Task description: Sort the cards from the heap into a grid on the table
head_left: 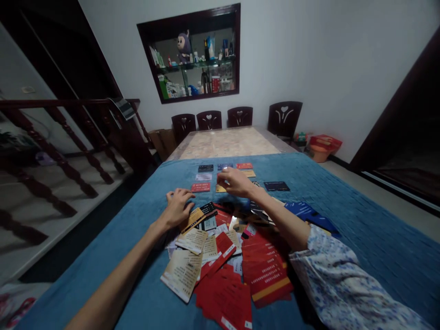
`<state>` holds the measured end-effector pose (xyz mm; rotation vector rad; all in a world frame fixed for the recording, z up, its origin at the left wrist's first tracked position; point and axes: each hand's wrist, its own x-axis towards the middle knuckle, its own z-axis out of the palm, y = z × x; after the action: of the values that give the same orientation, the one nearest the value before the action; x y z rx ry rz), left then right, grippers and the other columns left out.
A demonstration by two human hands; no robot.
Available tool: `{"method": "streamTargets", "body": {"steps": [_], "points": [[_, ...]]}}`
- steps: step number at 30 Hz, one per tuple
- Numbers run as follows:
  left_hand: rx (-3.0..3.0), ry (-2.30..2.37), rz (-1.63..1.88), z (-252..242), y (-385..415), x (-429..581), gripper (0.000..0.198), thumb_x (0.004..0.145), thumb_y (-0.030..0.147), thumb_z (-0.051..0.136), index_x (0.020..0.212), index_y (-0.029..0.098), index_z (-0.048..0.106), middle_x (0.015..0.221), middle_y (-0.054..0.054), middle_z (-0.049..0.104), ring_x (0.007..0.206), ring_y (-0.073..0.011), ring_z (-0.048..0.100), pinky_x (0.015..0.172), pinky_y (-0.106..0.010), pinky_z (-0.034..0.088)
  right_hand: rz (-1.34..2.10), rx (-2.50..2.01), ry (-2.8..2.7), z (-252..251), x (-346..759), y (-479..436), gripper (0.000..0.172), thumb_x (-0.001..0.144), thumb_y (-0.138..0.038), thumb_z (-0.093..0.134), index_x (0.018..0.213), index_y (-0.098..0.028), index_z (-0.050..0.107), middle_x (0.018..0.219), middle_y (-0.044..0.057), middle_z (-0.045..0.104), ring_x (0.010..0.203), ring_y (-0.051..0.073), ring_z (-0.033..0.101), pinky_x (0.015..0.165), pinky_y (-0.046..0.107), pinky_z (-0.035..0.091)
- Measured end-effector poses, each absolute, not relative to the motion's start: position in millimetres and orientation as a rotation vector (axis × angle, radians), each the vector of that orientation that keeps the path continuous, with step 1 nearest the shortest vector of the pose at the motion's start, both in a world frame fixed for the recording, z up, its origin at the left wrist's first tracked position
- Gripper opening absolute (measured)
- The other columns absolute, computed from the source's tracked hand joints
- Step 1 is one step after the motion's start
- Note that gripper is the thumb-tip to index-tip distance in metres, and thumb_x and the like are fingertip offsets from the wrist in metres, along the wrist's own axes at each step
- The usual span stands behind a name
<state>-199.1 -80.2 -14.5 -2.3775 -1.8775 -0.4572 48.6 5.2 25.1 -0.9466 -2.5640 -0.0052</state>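
Observation:
My left hand (178,205) lies open on the blue cloth, fingers spread, at the left edge of the card heap. Its fingertips are close to a red card (200,187) in the front row. My right hand (235,181) reaches over the laid-out cards with its fingers curled down and together on a yellow card (220,188); part of that card is hidden. Around it lie a dark card (206,168), a pale purple card (203,177), an orange-red card (244,166) and a dark blue card (277,186). Nearer me, red cards (227,293) and cream cards (184,272) overlap in a heap.
Blue cards (309,215) fan out right of the heap, partly behind my right forearm. The blue cloth (364,256) covers the near table; a patterned tabletop (227,143) shows beyond. Dark chairs (209,120) stand at the far end, and a wooden railing (65,160) runs along the left.

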Motion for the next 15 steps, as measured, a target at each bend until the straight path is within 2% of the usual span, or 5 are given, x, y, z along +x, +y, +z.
{"method": "streamTargets", "body": {"steps": [9, 15], "points": [[-2.315, -1.952, -0.521, -8.6, -94.4, -229.9, 0.026, 0.088, 0.028, 0.05, 0.102, 0.023, 0.071, 0.121, -0.008, 0.067, 0.117, -0.0293, 0.052, 0.101, -0.052, 0.031, 0.06, -0.761, -2.62, 21.6, 13.0, -23.2, 0.016, 0.092, -0.018, 0.055, 0.094, -0.019, 0.071, 0.097, 0.008, 0.069, 0.093, 0.021, 0.055, 0.075, 0.03, 0.037], [-2.254, -2.038, -0.43, -3.1, -99.1, -247.1, 0.026, 0.084, 0.028, 0.052, 0.099, 0.024, 0.074, 0.117, -0.009, 0.069, 0.117, -0.033, 0.052, 0.1, -0.056, 0.031, 0.111, -0.717, -2.709, 6.7, 0.5, -34.5, 0.017, 0.088, -0.02, 0.062, 0.101, -0.022, 0.072, 0.107, 0.007, 0.068, 0.106, 0.025, 0.05, 0.078, 0.033, 0.037]]}}
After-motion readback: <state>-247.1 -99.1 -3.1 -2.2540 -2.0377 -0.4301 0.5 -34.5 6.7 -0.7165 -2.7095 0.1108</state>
